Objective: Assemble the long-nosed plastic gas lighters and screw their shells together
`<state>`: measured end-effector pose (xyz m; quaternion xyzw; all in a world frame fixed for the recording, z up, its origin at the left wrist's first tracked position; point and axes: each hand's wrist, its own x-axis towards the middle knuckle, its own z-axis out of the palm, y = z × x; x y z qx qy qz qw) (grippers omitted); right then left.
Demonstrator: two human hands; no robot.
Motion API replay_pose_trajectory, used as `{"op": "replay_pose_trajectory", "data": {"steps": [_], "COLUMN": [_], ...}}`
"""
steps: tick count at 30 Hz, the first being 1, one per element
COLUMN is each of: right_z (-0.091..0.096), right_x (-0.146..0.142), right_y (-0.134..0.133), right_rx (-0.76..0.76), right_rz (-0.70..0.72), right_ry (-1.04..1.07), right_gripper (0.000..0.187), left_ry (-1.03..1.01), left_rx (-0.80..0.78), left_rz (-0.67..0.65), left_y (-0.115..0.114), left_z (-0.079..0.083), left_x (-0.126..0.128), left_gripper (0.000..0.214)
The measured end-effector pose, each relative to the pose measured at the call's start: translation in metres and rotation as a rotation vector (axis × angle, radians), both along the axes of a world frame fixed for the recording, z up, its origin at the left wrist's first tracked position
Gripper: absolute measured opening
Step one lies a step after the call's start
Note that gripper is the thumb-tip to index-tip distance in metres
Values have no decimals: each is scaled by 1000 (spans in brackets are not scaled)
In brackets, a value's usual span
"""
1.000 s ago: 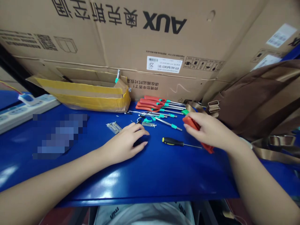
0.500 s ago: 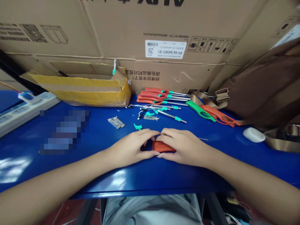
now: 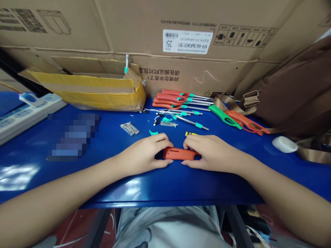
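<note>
An orange lighter casing (image 3: pixel 178 154) lies lengthwise between my two hands, low over the blue table, with a narrow slot along its face. My left hand (image 3: pixel 147 151) pinches its left end between thumb and fingers. Around the right end, near the finger opening, curl the fingers and thumb of my right hand (image 3: pixel 210 151), which hide part of it. A yellow and black tool handle (image 3: pixel 191 133), perhaps a screwdriver's, pokes out just behind my right fingers. Past my left fingertips is a small teal trigger piece (image 3: pixel 153 132).
Orange assembled lighters (image 3: pixel 170 99) are piled at the back. In front are metal lighter tubes (image 3: pixel 190 121) and clear fuel tanks (image 3: pixel 129 128). A green casing half (image 3: pixel 224 117), a white earphone-like case (image 3: pixel 284 144), a yellow-taped box (image 3: pixel 88 90) and a power strip (image 3: pixel 28 113) surround them.
My right hand has shifted right along the casing, baring more of its face. The yellow and black handle now shows behind my right hand. The view has tilted down slightly.
</note>
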<state>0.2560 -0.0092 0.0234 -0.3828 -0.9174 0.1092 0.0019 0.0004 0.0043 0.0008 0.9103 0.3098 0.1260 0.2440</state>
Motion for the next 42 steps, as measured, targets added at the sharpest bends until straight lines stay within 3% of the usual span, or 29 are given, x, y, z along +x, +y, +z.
{"op": "replay_pose_trajectory", "data": {"steps": [16,21,37,39,42], "right_z": [-3,2,0,0,0], "right_x": [3,3,-4,-3,4], "right_y": [2,-3,-9,-5,4], "right_rx": [113,46,-8,25,150], "right_rz": [-66,126,302,249,48], "right_ry": [173,171,171,239,270], "right_gripper": [23,4,12,16,20], "left_ry": [-9,-17,-30,-51,-90], "left_rx": [22,6,108,120,155], "left_rz": [111,102,103,105,110], "left_y": [1,3,12,12,10], "left_z": [0,1,-3,-3,-3], "left_x": [0,-3,-8,-7,-6], "left_gripper": [28,25,28,27,28]}}
